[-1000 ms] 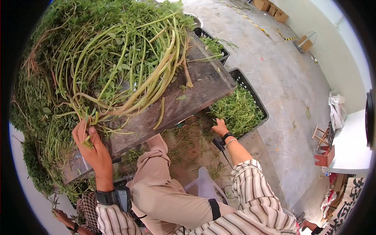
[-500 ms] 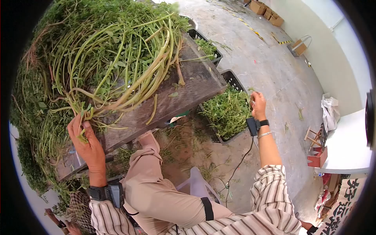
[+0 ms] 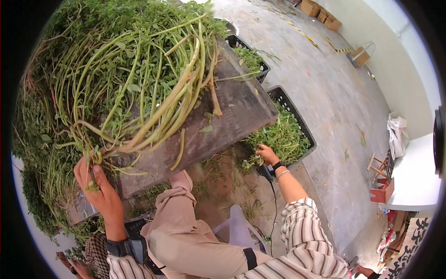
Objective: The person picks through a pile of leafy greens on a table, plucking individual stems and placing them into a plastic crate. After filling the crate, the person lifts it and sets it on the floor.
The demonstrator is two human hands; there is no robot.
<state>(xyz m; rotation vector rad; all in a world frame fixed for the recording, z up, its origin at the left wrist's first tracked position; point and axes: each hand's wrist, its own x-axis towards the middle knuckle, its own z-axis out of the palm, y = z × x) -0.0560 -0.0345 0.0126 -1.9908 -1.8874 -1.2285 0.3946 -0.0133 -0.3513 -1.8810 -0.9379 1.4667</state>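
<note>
A large heap of leafy greens with long pale stems covers much of the dark wooden table. At the table's near edge, my left hand is closed around the gathered ends of a bundle of stems, which curves away to the right. My right hand is beside the near left side of a black crate filled with cut greens. Its fingers are curled on a small leafy sprig, partly hidden by the hand.
Behind the first crate stands another black crate holding greens. A pale purple stool is below me, with plant scraps on the floor. Another person's hands show at the lower left. Cardboard boxes lie by the far wall.
My right hand has moved left and down, from the crate's right side to its near left side. My left hand still grips the stems; the view has shifted slightly.
</note>
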